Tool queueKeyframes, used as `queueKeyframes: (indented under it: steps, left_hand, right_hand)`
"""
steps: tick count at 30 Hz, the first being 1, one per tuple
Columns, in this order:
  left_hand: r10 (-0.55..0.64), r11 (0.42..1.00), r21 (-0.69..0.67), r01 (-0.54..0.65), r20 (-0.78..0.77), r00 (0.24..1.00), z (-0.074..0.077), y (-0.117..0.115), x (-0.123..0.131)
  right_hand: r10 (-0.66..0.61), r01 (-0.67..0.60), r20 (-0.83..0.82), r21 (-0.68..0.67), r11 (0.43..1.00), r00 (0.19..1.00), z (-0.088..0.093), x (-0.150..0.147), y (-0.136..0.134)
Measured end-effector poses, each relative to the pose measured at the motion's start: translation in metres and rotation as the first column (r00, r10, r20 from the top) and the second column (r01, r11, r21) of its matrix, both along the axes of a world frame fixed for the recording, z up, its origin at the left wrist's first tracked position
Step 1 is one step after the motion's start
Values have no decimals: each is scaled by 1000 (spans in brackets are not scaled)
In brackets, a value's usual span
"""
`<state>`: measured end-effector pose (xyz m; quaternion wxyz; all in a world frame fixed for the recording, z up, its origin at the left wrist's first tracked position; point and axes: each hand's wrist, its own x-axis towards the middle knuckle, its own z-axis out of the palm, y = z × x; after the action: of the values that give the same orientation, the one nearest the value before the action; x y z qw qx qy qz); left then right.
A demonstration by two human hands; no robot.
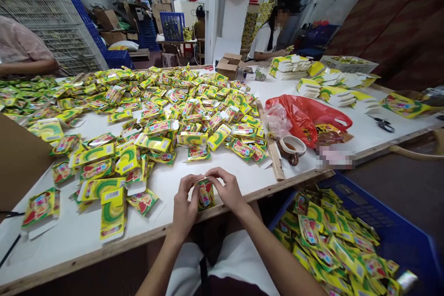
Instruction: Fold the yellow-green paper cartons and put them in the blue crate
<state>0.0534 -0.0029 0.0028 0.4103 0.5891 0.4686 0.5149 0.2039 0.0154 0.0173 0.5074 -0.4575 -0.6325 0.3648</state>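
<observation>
Both hands work at the near edge of the white table (255,186). The left hand (186,201) pinches the small printed box (206,195) along its side and top edge; the right hand (228,189) pinches the same top edge, its fingertips near those of the left. The box stands upright, its printed front facing the wearer. A heap of similar yellow-green boxes (192,138) lies beyond, several with flaps open. Right of a wooden strip (273,155) sit a cup (301,144) and a red plastic bag (294,112). A blue crate (398,217) below the table's edge holds more boxes.
</observation>
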Motion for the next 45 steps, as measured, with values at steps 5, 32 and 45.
queueKeyframes:
  steps: [5, 32, 45]
  left_hand:
    - [24, 999, -46, -24, -9, 1000, 7, -3, 2]
    - [116, 988, -79, -133, -188, 975, 1, 32, -8]
    - [258, 965, 169, -202, -461, 849, 22, 53, -4]
  right_hand:
    - [49, -50, 33, 26, 998, 998, 6, 0, -8]
    - [-316, 322, 178, -8, 947, 932, 36, 85, -50]
    - [-286, 298, 285, 1, 954, 915, 28, 67, -55]
